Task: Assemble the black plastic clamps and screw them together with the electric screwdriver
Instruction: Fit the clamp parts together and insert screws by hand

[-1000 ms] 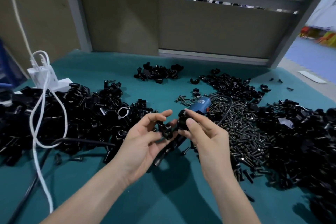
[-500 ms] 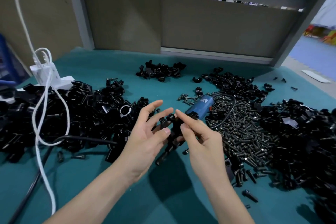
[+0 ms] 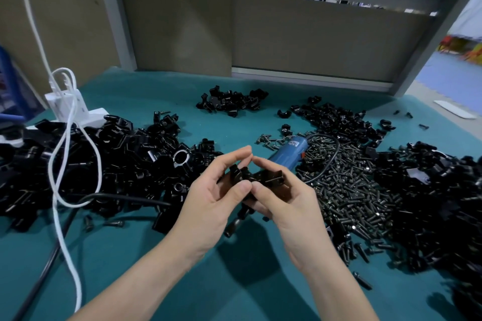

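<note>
I've brought the black clamp halves (image 3: 257, 177) together; my left hand (image 3: 208, 200) and right hand (image 3: 293, 207) both pinch them.

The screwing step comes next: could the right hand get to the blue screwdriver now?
Probably yes: the blue screwdriver lies just beyond the right hand, nothing between. But that hand pinches the clamp pieces, shared with the left hand, so it would have to let go first.

Pinched clamp halves (image 3: 257, 177) of black plastic with a faint sheen. Worked over a table (image 3: 146, 281) topped in matt teal covering, beside dark glinting metal screws (image 3: 347, 190) and a smooth blue screwdriver (image 3: 288, 152).
</note>
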A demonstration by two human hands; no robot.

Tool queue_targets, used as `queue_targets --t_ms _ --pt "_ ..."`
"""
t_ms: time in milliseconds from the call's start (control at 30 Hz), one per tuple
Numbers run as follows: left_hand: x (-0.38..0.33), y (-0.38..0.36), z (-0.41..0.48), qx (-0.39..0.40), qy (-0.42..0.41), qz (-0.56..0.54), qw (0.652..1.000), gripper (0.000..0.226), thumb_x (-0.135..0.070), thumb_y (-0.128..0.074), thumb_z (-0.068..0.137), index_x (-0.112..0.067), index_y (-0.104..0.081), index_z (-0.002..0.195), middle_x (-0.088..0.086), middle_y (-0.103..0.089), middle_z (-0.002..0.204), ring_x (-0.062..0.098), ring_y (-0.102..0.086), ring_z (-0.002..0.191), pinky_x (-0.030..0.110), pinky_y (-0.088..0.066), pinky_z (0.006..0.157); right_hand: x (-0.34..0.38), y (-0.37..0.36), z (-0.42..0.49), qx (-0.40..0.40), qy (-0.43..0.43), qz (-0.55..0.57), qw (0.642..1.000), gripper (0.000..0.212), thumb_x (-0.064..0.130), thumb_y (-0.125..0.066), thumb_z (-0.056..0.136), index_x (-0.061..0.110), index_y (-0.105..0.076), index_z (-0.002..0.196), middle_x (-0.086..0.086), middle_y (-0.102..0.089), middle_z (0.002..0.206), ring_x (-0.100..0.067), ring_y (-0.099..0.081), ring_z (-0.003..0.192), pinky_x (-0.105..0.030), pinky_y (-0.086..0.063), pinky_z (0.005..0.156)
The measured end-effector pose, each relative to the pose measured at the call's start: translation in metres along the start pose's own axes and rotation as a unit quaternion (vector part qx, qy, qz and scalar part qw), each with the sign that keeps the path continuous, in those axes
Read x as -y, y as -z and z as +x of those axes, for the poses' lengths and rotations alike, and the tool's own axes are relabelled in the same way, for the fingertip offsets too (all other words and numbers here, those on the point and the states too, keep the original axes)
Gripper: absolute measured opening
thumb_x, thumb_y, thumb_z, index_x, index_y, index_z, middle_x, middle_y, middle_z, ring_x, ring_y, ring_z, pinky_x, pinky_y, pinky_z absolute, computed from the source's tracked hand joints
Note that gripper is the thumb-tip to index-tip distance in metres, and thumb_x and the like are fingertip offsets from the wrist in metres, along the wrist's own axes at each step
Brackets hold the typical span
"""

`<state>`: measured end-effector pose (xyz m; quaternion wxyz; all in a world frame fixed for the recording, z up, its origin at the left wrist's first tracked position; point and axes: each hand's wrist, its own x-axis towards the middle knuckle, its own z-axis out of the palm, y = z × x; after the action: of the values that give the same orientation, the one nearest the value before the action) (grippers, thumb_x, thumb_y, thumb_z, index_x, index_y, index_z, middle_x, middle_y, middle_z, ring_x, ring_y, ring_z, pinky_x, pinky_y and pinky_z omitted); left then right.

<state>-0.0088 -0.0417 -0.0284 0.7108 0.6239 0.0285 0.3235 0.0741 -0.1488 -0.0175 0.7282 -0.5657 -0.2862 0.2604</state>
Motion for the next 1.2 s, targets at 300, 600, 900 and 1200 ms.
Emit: queue_targets --t_ms 300,600,900,1200 --pt "-0.004 -0.002 0.001 -0.004 -0.021 0.018 1.000 0.046 -0.006 -0.060 0.082 -0.024 -0.054 0.123 -0.016 -0.051 0.139 0.004 -0.045 0.132 0.013 -0.043 0.096 0.000 -0.002 0.000 0.007 -0.037 0.134 0.990 0.030 0.020 -0.074 0.070 0.020 -0.074 0.101 -0.009 -0.074 0.098 -0.023 -0.071 0.092 -0.030 -0.058 0.068" --pt "-0.006 -0.008 -0.003 -0.016 -0.042 0.043 0.998 0.043 -0.014 -0.064 0.081 -0.027 -0.056 0.121 -0.021 -0.049 0.140 0.000 -0.046 0.130 0.012 -0.040 0.099 -0.004 -0.008 -0.002 0.021 -0.067 0.187 0.980 0.030 0.022 -0.072 0.073 0.026 -0.074 0.102 -0.006 -0.072 0.100 -0.015 -0.070 0.085 -0.027 -0.056 0.069" --pt "-0.009 -0.002 -0.002 -0.008 -0.118 0.241 0.963 0.058 -0.049 -0.053 0.091 -0.037 -0.034 0.144 -0.027 -0.031 0.151 -0.002 -0.028 0.140 0.014 -0.026 0.111 -0.001 -0.010 -0.003 0.059 -0.133 0.266 0.953 0.033 0.015 -0.075 0.071 0.016 -0.076 0.104 0.000 -0.064 0.080 -0.005 -0.059 0.060 -0.022 -0.056 0.066" --pt "-0.009 -0.008 -0.008 -0.005 -0.199 0.337 0.920 0.075 -0.034 -0.068 0.081 -0.015 -0.034 0.145 -0.007 -0.039 0.150 0.002 -0.034 0.138 0.015 -0.026 0.112 0.015 -0.019 -0.015 0.034 -0.233 0.393 0.889 0.033 0.027 -0.070 0.072 0.007 -0.077 0.097 -0.014 -0.071 0.109 -0.020 -0.070 0.089 -0.024 -0.058 0.065"
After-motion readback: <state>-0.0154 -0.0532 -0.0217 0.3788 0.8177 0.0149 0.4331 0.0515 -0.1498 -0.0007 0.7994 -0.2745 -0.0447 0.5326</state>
